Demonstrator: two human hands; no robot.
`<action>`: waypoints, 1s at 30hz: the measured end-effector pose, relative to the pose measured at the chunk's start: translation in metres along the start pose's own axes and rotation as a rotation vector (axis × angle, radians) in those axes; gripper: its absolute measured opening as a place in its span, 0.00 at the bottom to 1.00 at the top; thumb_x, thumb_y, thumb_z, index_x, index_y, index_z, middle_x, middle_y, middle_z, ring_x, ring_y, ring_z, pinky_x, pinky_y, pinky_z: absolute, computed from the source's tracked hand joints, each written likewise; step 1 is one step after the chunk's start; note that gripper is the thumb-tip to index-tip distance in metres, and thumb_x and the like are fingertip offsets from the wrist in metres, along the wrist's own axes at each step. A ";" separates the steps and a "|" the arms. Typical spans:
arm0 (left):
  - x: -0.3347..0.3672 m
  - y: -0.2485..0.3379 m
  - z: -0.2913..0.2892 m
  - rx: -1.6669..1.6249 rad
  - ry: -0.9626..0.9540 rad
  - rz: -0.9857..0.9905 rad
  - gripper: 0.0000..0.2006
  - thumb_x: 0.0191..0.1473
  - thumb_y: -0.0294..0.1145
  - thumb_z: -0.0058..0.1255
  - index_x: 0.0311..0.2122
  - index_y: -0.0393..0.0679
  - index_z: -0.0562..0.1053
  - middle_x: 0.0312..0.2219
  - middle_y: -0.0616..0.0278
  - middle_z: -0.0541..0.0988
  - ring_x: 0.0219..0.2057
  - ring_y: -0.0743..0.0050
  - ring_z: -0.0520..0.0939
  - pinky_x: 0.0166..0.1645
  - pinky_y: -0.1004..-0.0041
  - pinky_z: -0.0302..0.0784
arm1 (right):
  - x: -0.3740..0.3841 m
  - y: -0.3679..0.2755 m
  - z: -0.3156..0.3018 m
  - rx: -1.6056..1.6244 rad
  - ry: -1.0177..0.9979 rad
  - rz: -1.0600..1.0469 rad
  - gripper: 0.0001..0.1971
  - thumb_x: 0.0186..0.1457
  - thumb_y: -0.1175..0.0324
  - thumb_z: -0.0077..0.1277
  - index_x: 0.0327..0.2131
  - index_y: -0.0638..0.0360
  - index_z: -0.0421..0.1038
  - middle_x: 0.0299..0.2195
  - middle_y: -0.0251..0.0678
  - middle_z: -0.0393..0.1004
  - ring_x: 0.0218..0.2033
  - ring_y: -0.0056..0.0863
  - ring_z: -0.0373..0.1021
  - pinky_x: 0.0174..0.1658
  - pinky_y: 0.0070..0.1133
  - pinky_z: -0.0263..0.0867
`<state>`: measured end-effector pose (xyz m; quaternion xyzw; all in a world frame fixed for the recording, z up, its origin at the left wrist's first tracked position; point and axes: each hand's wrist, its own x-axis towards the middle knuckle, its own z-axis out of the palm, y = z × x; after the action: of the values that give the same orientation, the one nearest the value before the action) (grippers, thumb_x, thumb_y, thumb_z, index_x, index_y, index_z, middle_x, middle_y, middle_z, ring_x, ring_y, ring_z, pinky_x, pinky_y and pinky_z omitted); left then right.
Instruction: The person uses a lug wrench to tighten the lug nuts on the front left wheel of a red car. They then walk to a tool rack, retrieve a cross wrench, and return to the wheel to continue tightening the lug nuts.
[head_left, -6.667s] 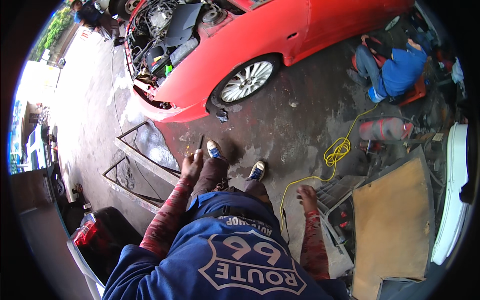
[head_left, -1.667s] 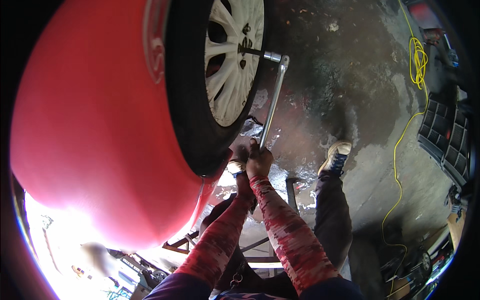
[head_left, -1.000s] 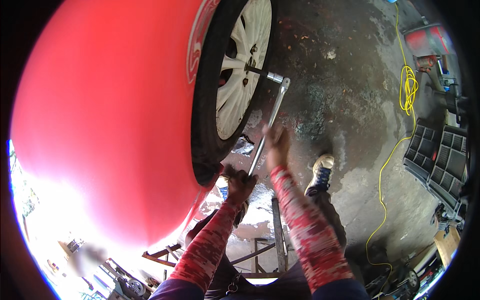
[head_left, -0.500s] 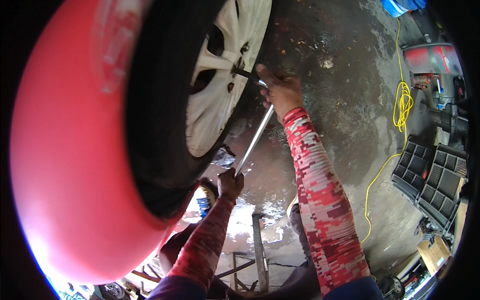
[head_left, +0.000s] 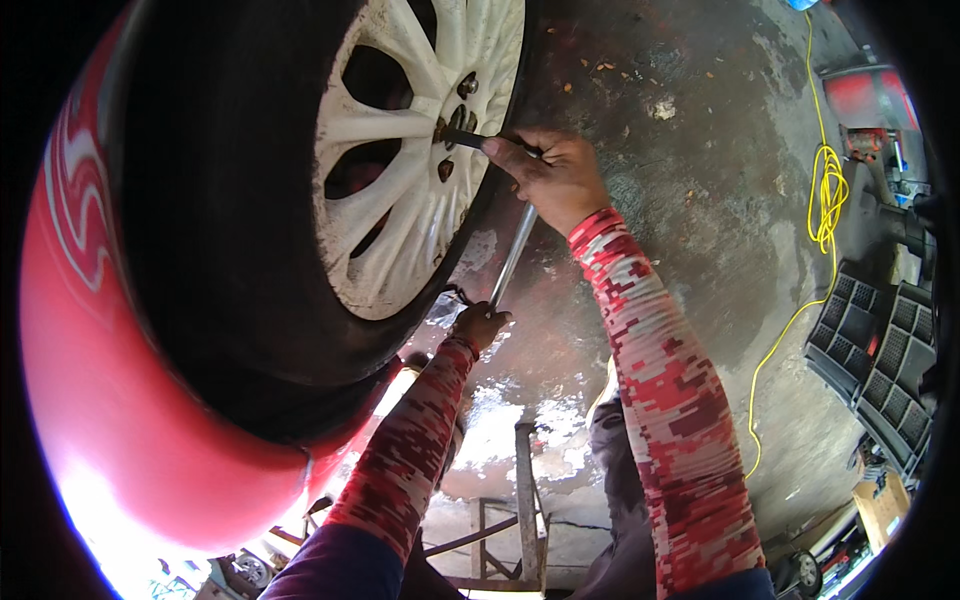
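A white spoked wheel (head_left: 385, 125) with a black tyre (head_left: 215, 230) stands at the left, under the red car body (head_left: 170, 440). A dark socket (head_left: 462, 137) sits on one of its lug nuts, near the hub. My right hand (head_left: 555, 178) is closed around the head of the socket wrench, with the thumb along the socket. The wrench's long chrome handle (head_left: 513, 258) slants down toward me. Around its lower end my left hand (head_left: 478, 328) is wrapped in a fist. Other lug nuts show beside the socket.
A yellow cord (head_left: 828, 200) runs coiled along the floor at the right. Black compartment trays (head_left: 880, 350) lean beyond it. A metal frame stand (head_left: 525, 500) is close in front of me, between my arms. The concrete floor (head_left: 690, 200) has wet, shiny patches.
The view has shifted, bringing more of the wheel into sight. My left hand is higher in view, with the handle steeper. My right hand has closed further over the wrench head, thumb against the socket.
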<state>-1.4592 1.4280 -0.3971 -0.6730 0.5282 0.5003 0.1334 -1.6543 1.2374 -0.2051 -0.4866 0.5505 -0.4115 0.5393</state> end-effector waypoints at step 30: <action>0.014 0.004 0.059 -0.329 0.347 -0.253 0.24 0.55 0.56 0.48 0.41 0.44 0.78 0.35 0.48 0.82 0.39 0.43 0.82 0.45 0.54 0.76 | 0.011 0.010 -0.004 -0.049 -0.231 -0.010 0.19 0.57 0.56 0.59 0.40 0.65 0.77 0.20 0.24 0.71 0.17 0.11 0.63 0.20 0.14 0.61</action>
<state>-1.4950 1.4598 -0.4343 -0.8219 0.3665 0.4360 -0.0088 -1.6583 1.2284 -0.2168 -0.5468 0.4921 -0.3417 0.5848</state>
